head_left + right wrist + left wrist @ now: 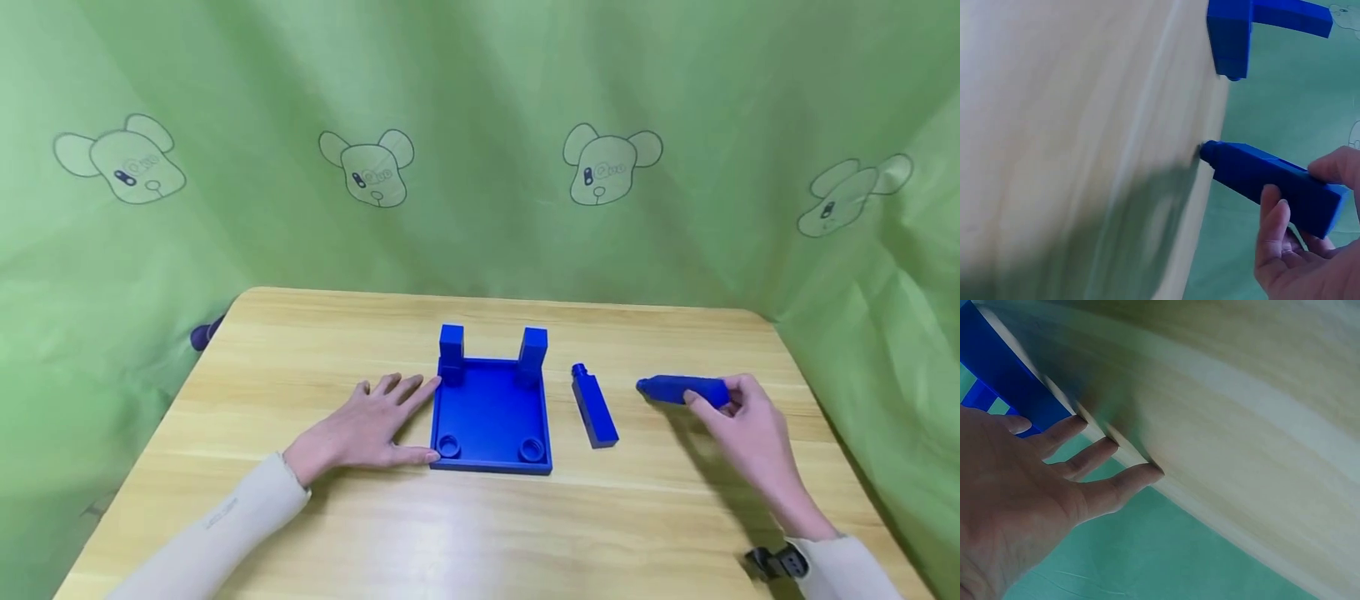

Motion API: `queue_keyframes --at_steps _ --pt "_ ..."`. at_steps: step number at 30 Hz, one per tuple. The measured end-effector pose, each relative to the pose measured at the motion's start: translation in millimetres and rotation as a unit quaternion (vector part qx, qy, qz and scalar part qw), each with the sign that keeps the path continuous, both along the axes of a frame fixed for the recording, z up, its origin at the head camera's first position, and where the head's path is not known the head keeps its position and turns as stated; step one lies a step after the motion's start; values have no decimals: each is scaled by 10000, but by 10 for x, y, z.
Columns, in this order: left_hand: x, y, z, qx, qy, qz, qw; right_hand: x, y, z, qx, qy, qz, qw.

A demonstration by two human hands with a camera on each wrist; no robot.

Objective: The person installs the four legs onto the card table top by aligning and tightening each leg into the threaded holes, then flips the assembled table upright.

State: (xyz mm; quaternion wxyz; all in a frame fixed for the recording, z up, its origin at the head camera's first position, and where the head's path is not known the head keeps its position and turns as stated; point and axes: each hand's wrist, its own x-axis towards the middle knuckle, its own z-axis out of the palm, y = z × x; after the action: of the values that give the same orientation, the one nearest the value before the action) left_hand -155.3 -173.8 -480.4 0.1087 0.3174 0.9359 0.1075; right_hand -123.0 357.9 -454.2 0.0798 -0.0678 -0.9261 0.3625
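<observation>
A square blue base with a raised rim [491,417] lies on the table. Two blue square legs stand upright at its far corners, the left leg [452,346] and the right leg [534,348]. Round sockets show at the two near corners. My left hand [367,427] rests with spread fingers against the base's left side, thumb at the near corner. In my right hand [761,433], thumb and fingers pinch a blue leg [678,389] by its square end; its narrow threaded end points left. Another blue leg [595,408] lies between that hand and the base.
The wooden table [360,533] has rounded far corners. A green curtain [480,233] with mouse-head drawings hangs behind it and along both sides. A dark purple object [201,336] shows past the table's left edge.
</observation>
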Motion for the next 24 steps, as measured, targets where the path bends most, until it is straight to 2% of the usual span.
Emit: queue_keyframes --at_steps 5,9,11,13,16,17,24 --pt "7 23 9 4 -13 -18 10000 -29 -41 78 -499 252 -185 9983" --pt "24 20 29 33 -42 22 10000 -57 -103 113 -1313 422 -323 9899" --pt "22 16 40 43 -58 22 10000 -74 -138 126 -2026 519 -312 9774" --pt "22 16 45 47 -69 12 10000 -85 -172 135 -2756 613 -262 9590" --pt "29 16 42 35 -78 4 10000 -95 -233 145 -3574 722 -161 9310" --pt "30 17 43 32 -82 8 10000 -98 -257 148 -3719 752 -117 9252" --pt "19 15 41 64 -63 19 10000 -129 -465 223 -4100 1040 223 9059"
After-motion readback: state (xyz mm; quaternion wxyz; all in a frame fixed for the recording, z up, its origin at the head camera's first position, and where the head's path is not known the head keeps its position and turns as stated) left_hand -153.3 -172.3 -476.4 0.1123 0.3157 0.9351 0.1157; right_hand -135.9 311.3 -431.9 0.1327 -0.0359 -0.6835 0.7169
